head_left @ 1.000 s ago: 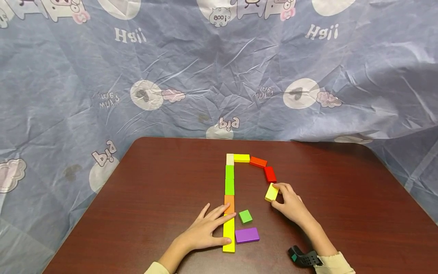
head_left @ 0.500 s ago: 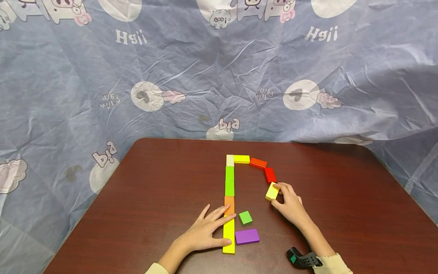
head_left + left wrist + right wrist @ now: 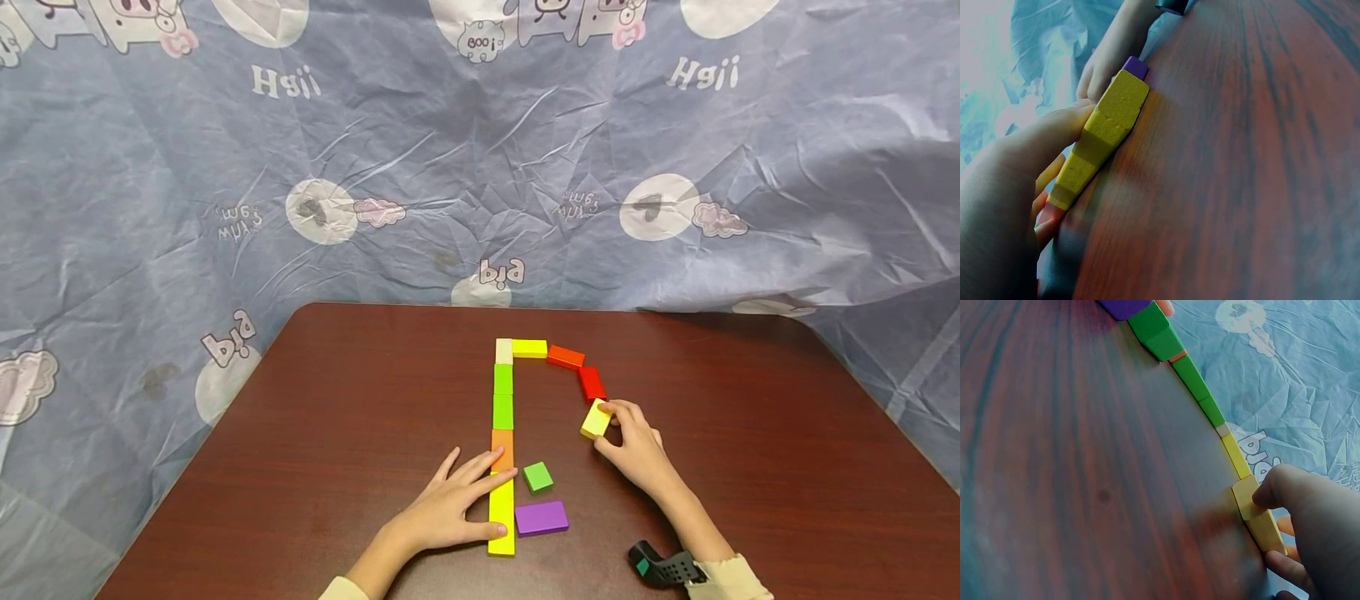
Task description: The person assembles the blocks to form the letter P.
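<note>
My right hand (image 3: 637,443) pinches a pale yellow block (image 3: 596,420) between thumb and fingers, its far corner right at the near end of the red block (image 3: 592,382). In the right wrist view, the thumb lies against that block (image 3: 1259,515). My left hand (image 3: 450,506) rests with spread fingers over a straight column of blocks, touching the orange block (image 3: 502,442) and the bright yellow blocks (image 3: 501,543) at its near end. Two green blocks (image 3: 503,396) and a cream block (image 3: 504,351) continue that column away from me.
A yellow block (image 3: 529,349) and an orange-red block (image 3: 566,357) curve from the column's far end toward the red one. Right of the column lie a green cube (image 3: 537,477) and a purple block (image 3: 542,517). A printed cloth (image 3: 420,150) hangs behind the brown table (image 3: 360,375).
The pale yellow block in my right hand has shifted very slightly away from me, closer to the red block. My left hand has stayed in place.
</note>
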The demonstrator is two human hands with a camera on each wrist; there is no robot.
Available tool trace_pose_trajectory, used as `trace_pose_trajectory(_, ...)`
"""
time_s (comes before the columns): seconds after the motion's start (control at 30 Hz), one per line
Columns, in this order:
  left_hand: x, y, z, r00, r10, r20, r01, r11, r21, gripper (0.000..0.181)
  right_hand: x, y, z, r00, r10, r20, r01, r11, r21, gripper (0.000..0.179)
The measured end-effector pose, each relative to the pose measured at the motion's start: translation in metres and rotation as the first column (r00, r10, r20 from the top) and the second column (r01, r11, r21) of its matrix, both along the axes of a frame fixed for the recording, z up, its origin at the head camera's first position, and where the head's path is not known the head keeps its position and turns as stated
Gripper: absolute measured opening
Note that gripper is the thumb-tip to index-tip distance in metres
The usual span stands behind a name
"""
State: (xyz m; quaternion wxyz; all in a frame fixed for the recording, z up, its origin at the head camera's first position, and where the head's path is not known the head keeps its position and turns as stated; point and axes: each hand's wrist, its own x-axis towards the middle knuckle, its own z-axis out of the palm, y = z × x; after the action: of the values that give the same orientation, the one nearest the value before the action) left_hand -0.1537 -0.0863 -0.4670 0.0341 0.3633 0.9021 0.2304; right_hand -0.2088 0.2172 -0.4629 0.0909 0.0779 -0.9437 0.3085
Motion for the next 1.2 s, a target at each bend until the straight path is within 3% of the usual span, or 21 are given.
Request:
trace_pose_trajectory(0.3, -0.001, 0.000, -0.001, 1.000, 0.001, 0.008, -0.001, 1.000, 0.011, 0.067, 0.010, -0.010, 0.019, 1.000, 0.031, -0.004, -0.030, 0.997, 0.074, 0.049)
trace_pose_trajectory(0.43, -0.001, 0.000, -0.001, 1.000, 0.003, 0.017, -0.003, 1.000, 0.009, 0.067, 0.020, -0.028, 0.030, 0.988, 0.150, 0.035, -0.152, 0.987, 0.060, 0.041)
trace_pose_trajectory(0.5, -0.001, -0.001, -0.001, 1.000, 0.003, 0.028, -0.003, 1.000, 0.009, 0.067, 0.025, -0.037, 0.034, 0.965, 0.244, 0.093, -0.247, 0.969, 0.027, 0.037)
trace_pose_trajectory(0.67, -0.001, 0.000, -0.001, 0.999, 0.000, 0.043, 0.000, 1.000, 0.014, 0.066, 0.034, -0.053, 0.032, 0.878, 0.428, 0.214, -0.429, 0.902, -0.043, 0.035)
trace_pose_trajectory(0.8, 0.000, 0.000, -0.001, 0.999, 0.001, 0.037, -0.001, 1.000, 0.012, 0.066, 0.037, -0.060, 0.028, 0.852, 0.469, 0.231, -0.472, 0.880, -0.044, 0.032)
trace_pose_trajectory(0.9, 0.000, 0.000, -0.001, 0.999, 0.002, 0.034, -0.002, 1.000, 0.011, 0.066, 0.036, -0.063, 0.026, 0.868, 0.457, 0.197, -0.458, 0.888, -0.042, 0.028)
trace_pose_trajectory(1.1, -0.001, 0.000, -0.001, 1.000, -0.006, 0.027, 0.006, 1.000, 0.013, 0.066, 0.025, -0.067, 0.023, 0.942, 0.315, 0.113, -0.314, 0.949, -0.025, 0.026)
trace_pose_trajectory(1.2, -0.001, 0.000, -0.001, 1.000, -0.007, 0.013, 0.006, 1.000, 0.011, 0.066, 0.016, -0.072, 0.022, 0.959, 0.272, 0.081, -0.272, 0.962, -0.006, 0.026)
